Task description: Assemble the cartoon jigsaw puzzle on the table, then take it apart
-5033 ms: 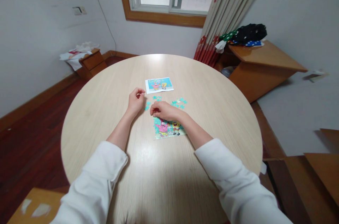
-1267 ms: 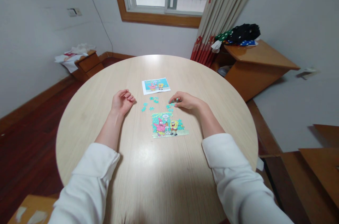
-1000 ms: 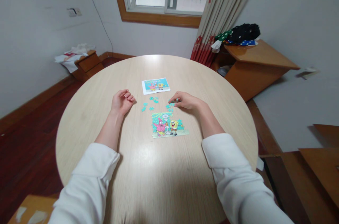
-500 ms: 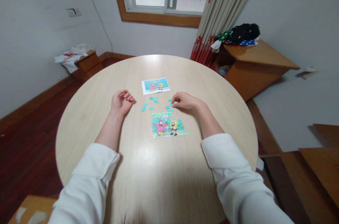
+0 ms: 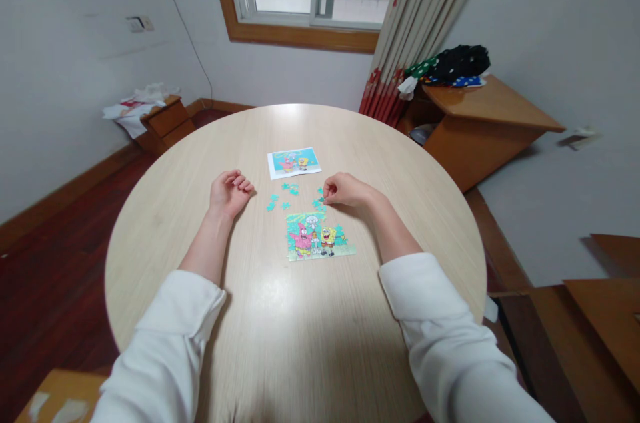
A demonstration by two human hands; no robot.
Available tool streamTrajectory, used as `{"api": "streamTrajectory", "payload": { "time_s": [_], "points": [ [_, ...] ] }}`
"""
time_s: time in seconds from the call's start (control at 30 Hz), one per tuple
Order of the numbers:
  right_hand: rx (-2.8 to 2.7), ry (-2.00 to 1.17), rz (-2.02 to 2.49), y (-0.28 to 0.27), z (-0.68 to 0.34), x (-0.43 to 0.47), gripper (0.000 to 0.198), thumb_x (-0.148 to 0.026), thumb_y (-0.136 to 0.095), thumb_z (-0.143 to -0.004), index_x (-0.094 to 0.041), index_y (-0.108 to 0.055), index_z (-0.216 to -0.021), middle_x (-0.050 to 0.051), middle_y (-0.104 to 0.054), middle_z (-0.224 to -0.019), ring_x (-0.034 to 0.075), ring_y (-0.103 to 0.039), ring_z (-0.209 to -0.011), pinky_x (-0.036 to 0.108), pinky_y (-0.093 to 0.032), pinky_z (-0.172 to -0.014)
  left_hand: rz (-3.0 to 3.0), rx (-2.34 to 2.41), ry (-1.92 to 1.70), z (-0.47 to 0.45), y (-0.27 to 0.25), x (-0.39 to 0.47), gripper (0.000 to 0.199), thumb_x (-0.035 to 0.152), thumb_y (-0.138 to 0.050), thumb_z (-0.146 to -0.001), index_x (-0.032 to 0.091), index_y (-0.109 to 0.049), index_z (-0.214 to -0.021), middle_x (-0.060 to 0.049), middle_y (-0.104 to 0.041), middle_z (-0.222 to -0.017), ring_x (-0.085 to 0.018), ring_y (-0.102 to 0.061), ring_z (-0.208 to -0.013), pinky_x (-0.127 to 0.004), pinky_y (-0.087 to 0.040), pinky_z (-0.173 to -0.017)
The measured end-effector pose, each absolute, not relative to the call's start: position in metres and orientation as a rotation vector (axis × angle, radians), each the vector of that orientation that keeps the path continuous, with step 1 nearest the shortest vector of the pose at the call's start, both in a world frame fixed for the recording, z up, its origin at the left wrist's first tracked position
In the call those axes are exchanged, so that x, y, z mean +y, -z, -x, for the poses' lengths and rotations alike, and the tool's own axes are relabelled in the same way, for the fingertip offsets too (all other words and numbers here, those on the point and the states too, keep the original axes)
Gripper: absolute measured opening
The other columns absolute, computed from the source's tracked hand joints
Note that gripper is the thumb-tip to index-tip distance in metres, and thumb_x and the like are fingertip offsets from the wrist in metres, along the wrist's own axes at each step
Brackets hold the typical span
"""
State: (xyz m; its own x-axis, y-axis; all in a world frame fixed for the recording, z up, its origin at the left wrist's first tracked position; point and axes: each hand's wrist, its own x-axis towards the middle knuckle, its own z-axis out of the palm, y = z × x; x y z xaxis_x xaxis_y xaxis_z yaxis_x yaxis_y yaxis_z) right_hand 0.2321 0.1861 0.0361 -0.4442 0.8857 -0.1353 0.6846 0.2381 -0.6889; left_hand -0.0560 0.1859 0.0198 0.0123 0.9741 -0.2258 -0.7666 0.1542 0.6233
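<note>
The right hand is nearer to the part-built SpongeBob jigsaw puzzle than the left. From its fingers, the puzzle lies back toward the person and a shade left, long axis running side to side, its stepped, unfinished upper-right corner facing that hand. Those fingers are drawn together at the right-hand cluster of loose turquoise pieces; from where I stand I can't tell whether a piece is pinched between them. The left hand rests palm up, fingers loosely curled, nothing showing in them, near the left-hand loose pieces. Beyond lies the printed reference picture. Pale wood stretches right of the puzzle and nearer the person, and the bench's round edge is well apart from both hands.
</note>
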Motion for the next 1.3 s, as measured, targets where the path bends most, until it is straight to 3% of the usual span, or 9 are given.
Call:
{"api": "streamTrajectory", "payload": {
  "time_s": [0.1,0.27,0.43,0.67,1.3],
  "points": [
    [-2.194,-1.113,1.423,-0.036,-0.232,0.185,0.010,-0.015,-0.069,-0.059,-0.016,-0.060,-0.065,-0.002,-0.056,-0.056,0.010,-0.048,-0.054,0.023,-0.037,-0.053,-0.391,0.731,-1.395,0.053,-0.022,0.185,0.014,0.009,-0.054,-0.065,0.017,-0.044,-0.059,0.008,-0.030,-0.044,-0.005,-0.031,-0.039,-0.019,-0.030,-0.044],
    [-2.194,-1.222,1.298,-0.042,-0.234,0.180,0.026,-0.013,-0.065,-0.065,-0.019,-0.067,-0.090,-0.001,-0.059,-0.063,0.011,-0.051,-0.058,0.025,-0.042,-0.058,-0.451,0.760,-1.366,0.049,-0.021,0.186,0.019,0.010,-0.057,-0.065,0.017,-0.041,-0.057,0.007,-0.032,-0.044,-0.005,-0.033,-0.040,-0.019,-0.030,-0.044],
    [-2.278,-1.393,1.259,-0.057,-0.236,0.176,0.013,-0.016,-0.066,-0.067,-0.017,-0.066,-0.080,0.000,-0.062,-0.063,0.011,-0.055,-0.058,0.024,-0.043,-0.058,-0.679,0.839,-1.360,0.045,-0.016,0.185,0.022,0.016,-0.062,-0.063,0.017,-0.042,-0.056,0.007,-0.035,-0.046,-0.005,-0.036,-0.042,-0.020,-0.033,-0.047],
    [-2.197,-1.710,1.416,-0.062,-0.234,0.172,0.023,-0.025,-0.076,-0.061,-0.016,-0.056,-0.067,0.000,-0.065,-0.060,0.016,-0.065,-0.065,0.029,-0.050,-0.067,-1.158,1.092,-1.316,0.040,-0.006,0.184,0.011,0.017,-0.065,-0.062,0.015,-0.055,-0.066,0.005,-0.049,-0.052,-0.006,-0.044,-0.046,-0.019,-0.031,-0.046],
    [-2.342,-1.719,1.502,-0.062,-0.231,0.172,0.026,-0.026,-0.079,-0.055,-0.015,-0.058,-0.063,-0.001,-0.063,-0.062,0.014,-0.063,-0.068,0.028,-0.047,-0.069,-1.160,1.070,-1.303,0.040,-0.008,0.184,0.010,0.018,-0.064,-0.061,0.015,-0.055,-0.065,0.005,-0.049,-0.054,-0.006,-0.046,-0.048,-0.020,-0.033,-0.049]
  ]
}}
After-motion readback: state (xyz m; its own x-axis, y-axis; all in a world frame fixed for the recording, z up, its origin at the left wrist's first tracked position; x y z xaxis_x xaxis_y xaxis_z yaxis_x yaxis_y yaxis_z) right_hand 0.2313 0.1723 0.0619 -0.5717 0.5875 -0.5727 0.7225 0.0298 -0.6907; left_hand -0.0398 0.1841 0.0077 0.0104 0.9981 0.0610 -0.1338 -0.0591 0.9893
